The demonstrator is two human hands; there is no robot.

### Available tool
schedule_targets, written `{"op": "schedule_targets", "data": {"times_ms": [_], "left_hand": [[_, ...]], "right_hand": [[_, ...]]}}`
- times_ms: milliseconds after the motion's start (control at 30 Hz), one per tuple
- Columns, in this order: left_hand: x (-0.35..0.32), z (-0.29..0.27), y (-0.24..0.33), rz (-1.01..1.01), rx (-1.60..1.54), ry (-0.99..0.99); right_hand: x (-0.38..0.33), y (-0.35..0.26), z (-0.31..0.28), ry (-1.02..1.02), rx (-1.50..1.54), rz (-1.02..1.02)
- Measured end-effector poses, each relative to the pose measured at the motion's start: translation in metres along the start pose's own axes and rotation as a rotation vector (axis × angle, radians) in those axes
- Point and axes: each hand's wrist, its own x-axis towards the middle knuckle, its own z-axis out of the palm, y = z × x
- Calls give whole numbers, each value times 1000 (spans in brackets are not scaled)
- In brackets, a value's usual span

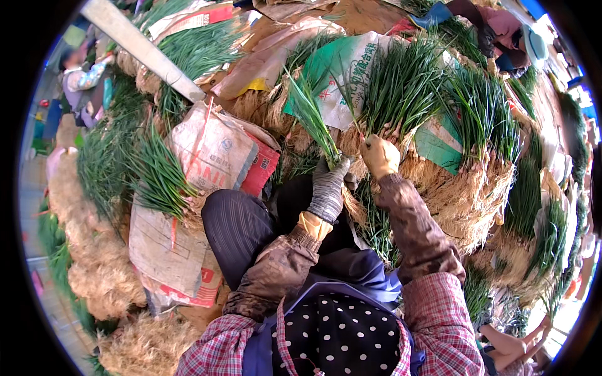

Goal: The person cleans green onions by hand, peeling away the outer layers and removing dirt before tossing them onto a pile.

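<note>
Already we have a small bunch of green onions (pixel 313 119) gripped in our grey-gloved left hand (pixel 330 182), closed round the stems just above the roots. Our right hand (pixel 379 155), in a tan glove, is closed on the rooty ends just right of it. Far and right, big bundled heaps (pixel 464 125) lie stacked, while loose piles (pixel 157 169) on sacks (pixel 213 150) at left look unsorted.

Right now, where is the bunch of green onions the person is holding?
In the head view, the bunch of green onions stands upright just left of centre, gripped at its base by the left hand in a grey glove, beside the right hand.
</note>
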Motion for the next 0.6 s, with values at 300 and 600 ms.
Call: {"op": "schedule_targets", "data": {"times_ms": [300, 600], "left_hand": [[8, -13, -9, -91, 127, -30], [8, -6, -8, -114, 174, 11]], "right_hand": [[-91, -18, -42, -227, 670, -128], [65, -7, -4, -284, -228, 351]]}}
